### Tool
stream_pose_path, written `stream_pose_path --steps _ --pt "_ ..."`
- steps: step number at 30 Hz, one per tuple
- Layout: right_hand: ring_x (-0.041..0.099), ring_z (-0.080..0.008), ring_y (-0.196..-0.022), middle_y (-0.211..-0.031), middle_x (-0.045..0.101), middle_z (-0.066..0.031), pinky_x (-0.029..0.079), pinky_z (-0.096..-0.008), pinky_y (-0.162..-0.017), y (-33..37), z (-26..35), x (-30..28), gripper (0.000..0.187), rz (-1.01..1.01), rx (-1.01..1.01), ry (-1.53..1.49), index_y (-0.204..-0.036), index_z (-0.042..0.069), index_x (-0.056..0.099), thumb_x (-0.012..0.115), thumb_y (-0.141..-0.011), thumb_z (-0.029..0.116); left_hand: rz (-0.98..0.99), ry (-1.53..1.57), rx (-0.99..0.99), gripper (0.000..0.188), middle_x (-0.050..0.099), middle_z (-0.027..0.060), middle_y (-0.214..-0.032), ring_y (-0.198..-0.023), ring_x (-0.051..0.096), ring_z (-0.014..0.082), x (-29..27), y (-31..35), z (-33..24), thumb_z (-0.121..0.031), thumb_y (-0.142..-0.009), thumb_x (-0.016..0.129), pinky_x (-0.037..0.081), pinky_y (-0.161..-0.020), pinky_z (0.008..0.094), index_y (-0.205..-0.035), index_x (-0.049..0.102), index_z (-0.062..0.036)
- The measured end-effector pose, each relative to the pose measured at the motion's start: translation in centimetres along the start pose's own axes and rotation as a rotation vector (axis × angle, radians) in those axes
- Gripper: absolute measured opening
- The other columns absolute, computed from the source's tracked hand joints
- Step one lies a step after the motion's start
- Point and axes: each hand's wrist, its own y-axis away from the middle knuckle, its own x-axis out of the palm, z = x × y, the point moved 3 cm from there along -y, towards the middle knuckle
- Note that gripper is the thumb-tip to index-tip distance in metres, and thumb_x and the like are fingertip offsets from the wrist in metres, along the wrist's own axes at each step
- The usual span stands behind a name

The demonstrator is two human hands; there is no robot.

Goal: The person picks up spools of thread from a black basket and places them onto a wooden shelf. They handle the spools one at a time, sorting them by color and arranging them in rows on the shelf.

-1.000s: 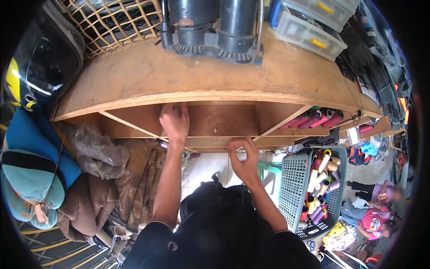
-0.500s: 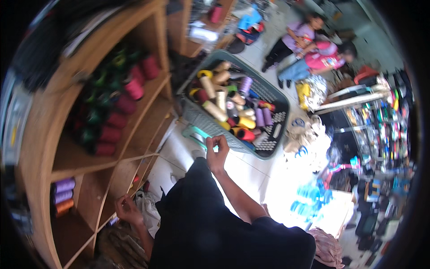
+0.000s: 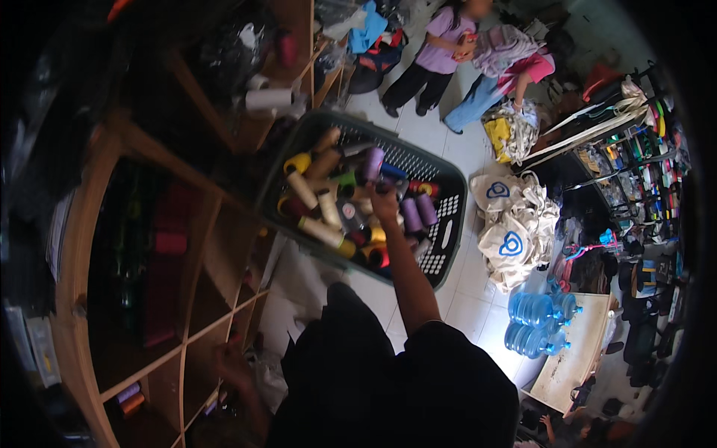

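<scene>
A dark green plastic basket with perforated sides holds many thread cones in cream, purple, yellow, red and brown. My right hand reaches into it, over the middle of the pile. Just beyond its fingers stands a purple thread cone; whether they grip anything is too dark and small to tell. A pair of purple cones lies to the right of this hand. My left hand is low at the left, in shadow beside the wooden shelf; its fingers are blurred.
Magenta cones fill a shelf compartment at left. Cream cloth bags are heaped right of the basket, with blue water bottles nearer me. Two people stand beyond the basket; crowded racks line the right.
My right hand has moved from in front of the basket to inside it, over the cones. The view has shifted, and the person in pink now bends towards a bundle on the floor.
</scene>
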Motion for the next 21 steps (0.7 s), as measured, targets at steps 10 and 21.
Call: stream_pose_path --steps 10,21 --pt "0.061 -0.0414 -0.094 -0.099 0.062 -0.0224 0.047 -0.0492 -0.083 -2.6 4.2 1.8 0.052 -0.364 -0.087 0.027 -0.106 0.002 0.055 0.074 -0.075 0.038 0.143 0.231 0.113 0.012 0.057 0.0113 -0.076 -0.071 0.057 0.0243 5.8 -3.1 -7.6 -0.011 -0.085 0.067 0.044 -0.064 0.0347 -0.083 0.063 0.0002" --pt "0.058 -0.0241 -0.093 -0.105 0.056 -0.012 0.046 -0.0336 -0.084 15.6 15.9 -7.1 0.054 0.622 -0.716 -0.227 -0.114 0.004 0.056 0.078 -0.067 0.016 0.419 0.103 0.393 0.066 0.049 0.0174 -0.129 -0.12 0.047 0.034 11.4 -6.9 -21.2 -0.015 -0.072 0.078 0.042 -0.096 0.0413 -0.128 0.047 -0.0032"
